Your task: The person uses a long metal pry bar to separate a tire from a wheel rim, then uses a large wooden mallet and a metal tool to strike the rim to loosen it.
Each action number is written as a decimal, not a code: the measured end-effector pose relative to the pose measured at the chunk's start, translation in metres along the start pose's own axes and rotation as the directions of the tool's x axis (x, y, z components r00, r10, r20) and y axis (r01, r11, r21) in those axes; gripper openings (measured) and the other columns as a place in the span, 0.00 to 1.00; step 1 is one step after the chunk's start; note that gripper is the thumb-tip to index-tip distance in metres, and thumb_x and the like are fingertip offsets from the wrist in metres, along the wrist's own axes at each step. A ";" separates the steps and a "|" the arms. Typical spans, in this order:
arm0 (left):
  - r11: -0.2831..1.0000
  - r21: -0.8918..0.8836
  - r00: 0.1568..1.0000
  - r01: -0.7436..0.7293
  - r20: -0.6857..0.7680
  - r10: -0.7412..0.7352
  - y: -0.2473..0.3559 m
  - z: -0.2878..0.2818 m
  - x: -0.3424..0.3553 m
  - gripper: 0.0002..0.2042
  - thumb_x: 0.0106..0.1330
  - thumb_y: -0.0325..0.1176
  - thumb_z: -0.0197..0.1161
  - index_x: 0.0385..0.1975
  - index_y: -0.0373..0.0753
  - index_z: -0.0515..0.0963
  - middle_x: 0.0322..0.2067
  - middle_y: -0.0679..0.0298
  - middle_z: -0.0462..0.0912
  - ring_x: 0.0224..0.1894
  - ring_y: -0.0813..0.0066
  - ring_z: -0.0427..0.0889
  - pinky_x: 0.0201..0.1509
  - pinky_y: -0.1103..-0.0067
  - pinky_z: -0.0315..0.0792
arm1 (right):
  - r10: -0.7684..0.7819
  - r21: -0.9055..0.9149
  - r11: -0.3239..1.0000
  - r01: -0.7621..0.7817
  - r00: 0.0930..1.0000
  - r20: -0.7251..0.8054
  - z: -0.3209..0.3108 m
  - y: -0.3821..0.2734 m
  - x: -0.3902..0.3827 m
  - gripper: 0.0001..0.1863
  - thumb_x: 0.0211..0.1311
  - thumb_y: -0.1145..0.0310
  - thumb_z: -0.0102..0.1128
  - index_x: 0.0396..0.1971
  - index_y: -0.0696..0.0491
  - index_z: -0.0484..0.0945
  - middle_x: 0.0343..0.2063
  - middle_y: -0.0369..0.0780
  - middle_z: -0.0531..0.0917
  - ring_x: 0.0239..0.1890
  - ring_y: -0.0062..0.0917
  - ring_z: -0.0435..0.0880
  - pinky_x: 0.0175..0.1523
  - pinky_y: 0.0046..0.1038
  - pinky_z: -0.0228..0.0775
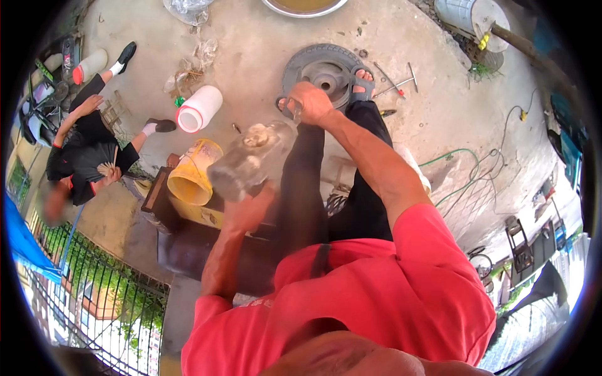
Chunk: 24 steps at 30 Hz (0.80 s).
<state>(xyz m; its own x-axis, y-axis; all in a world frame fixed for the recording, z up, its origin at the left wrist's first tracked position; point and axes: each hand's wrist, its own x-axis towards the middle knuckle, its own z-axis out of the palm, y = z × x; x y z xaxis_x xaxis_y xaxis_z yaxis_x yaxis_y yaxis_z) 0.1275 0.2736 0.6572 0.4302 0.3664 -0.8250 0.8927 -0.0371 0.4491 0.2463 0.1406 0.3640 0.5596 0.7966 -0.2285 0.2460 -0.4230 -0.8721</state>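
Note:
My left hand (251, 208) grips a clear, greyish plastic container (241, 163), smeared by motion, with something tan at its far end. In front of me, my right hand (309, 103) is closed in a fist above the wheel. A small shiny bit shows below that fist, too little to name. On the ground lies a wheel with a black tyre (326, 74), my sandalled feet resting at its sides. Just left of the container stands a worn yellow bucket (191, 172).
A white plastic jar (204, 106) with a red rim lies beyond the bucket. Right of the wheel is a T-handled tool (396, 86). A green hose (461, 151) trails on the right. Far ahead stands a wide basin (305, 12). At left sits another person (84, 153) holding a fan.

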 end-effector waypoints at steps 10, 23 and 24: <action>0.977 -0.122 0.965 -0.173 -0.219 0.143 -0.008 -0.016 -0.015 0.07 0.69 0.33 0.61 0.35 0.36 0.77 0.35 0.60 0.81 0.23 0.81 0.74 0.30 0.76 0.71 | 0.056 -0.062 0.997 -0.046 0.985 0.164 -0.009 -0.014 0.016 0.07 0.53 0.63 0.62 0.28 0.49 0.83 0.33 0.43 0.84 0.44 0.42 0.83 0.47 0.43 0.78; 0.956 -0.162 0.962 -0.243 -0.166 0.217 0.081 -0.036 -0.049 0.06 0.68 0.29 0.61 0.37 0.35 0.73 0.23 0.65 0.74 0.22 0.77 0.74 0.27 0.76 0.71 | 0.085 0.035 0.995 -0.090 0.989 0.119 0.013 -0.002 0.004 0.05 0.48 0.68 0.64 0.27 0.49 0.82 0.34 0.43 0.85 0.43 0.45 0.84 0.46 0.45 0.77; 0.865 -0.229 0.893 -0.446 -0.175 0.414 0.086 -0.037 -0.052 0.04 0.68 0.25 0.59 0.33 0.36 0.71 0.24 0.66 0.72 0.18 0.78 0.71 0.25 0.77 0.69 | 0.084 0.038 0.995 -0.089 0.989 0.121 0.010 0.000 0.007 0.05 0.48 0.68 0.64 0.27 0.49 0.82 0.34 0.43 0.85 0.43 0.45 0.84 0.46 0.45 0.77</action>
<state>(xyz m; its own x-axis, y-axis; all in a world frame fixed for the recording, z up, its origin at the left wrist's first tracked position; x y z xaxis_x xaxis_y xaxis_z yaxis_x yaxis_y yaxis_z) 0.1770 0.2861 0.7519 0.7306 0.4746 -0.4909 0.5499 0.0173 0.8350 0.2423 0.1510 0.3583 0.4784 0.8046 -0.3517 0.1649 -0.4757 -0.8640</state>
